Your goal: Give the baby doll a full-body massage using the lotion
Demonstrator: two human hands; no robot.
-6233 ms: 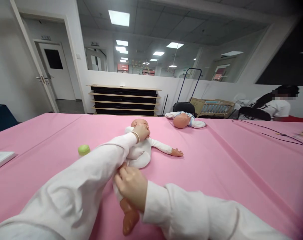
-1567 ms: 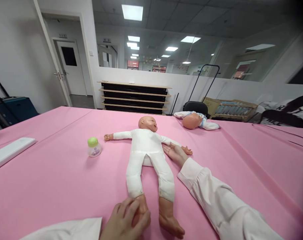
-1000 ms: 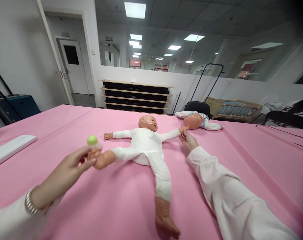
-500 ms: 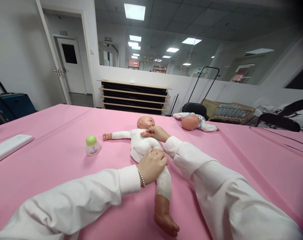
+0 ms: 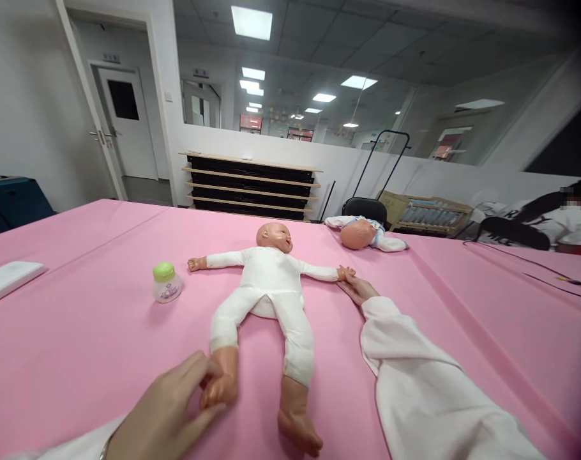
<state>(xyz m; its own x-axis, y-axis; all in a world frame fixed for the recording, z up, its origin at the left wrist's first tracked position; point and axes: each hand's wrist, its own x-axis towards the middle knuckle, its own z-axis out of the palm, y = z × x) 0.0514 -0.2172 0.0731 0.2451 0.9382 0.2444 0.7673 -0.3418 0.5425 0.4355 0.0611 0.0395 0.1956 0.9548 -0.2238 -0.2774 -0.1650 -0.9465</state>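
The left grip (image 5: 168,402) is curled about one foot of a doll (image 5: 271,275), thumb on one side of the foot and fingers on the other, while the right grip (image 5: 362,291) has its fingers closed lightly on the doll's hand at the end of an outstretched arm. The doll lies on its back in the middle of a pink-covered bench (image 5: 118,338), head at the far end and turned to the right, arms spread, legs apart and pointing toward the person. Left of the doll, a small jar (image 5: 166,284) with a green lid stands upright, and farther left a flat white object (image 5: 10,281) lies partly out of view. Near the far edge, to the right, rests a second doll (image 5: 358,235); a thin dark cable (image 5: 515,251) trails along the right side. Behind the bench are a black chair (image 5: 364,207), a stack of shelves (image 5: 249,185), a wooden cot (image 5: 429,214) and, far right, another person (image 5: 578,225).
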